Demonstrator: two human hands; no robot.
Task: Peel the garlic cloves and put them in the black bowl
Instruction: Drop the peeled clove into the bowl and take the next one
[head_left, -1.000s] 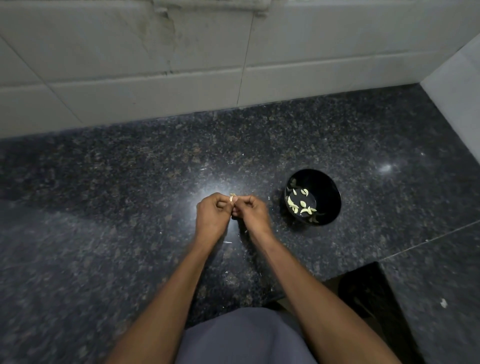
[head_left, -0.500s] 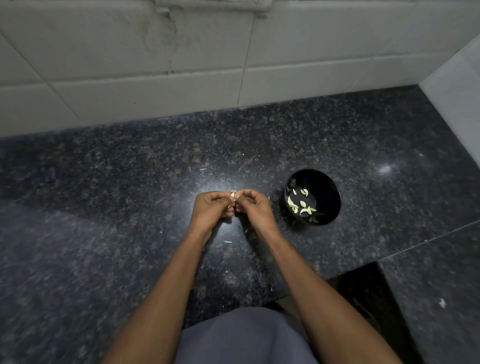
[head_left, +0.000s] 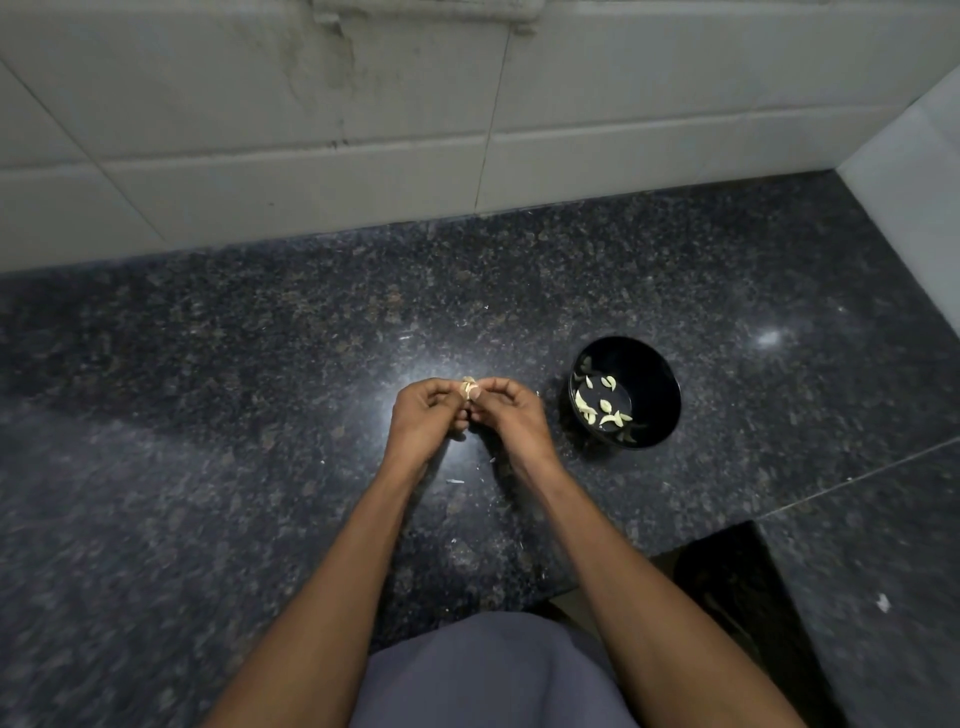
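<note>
A small pale garlic clove (head_left: 470, 388) is pinched between the fingertips of both hands above the dark granite counter. My left hand (head_left: 426, 418) grips it from the left with fingers curled. From the right, my right hand (head_left: 511, 418) pinches the same clove. The black bowl (head_left: 655, 382) stands on the counter just right of my right hand, with several peeled cloves (head_left: 597, 408) lying in it.
Small white bits of garlic skin (head_left: 456, 481) lie on the counter (head_left: 208, 415) below my hands. A tiled wall (head_left: 363, 130) runs along the back and another on the right. The counter's front edge drops off at a dark gap (head_left: 727, 571) lower right.
Both hands stay together on the clove, shifting slightly away from me; the fingers have worked at it a little. The bowl has not moved.
</note>
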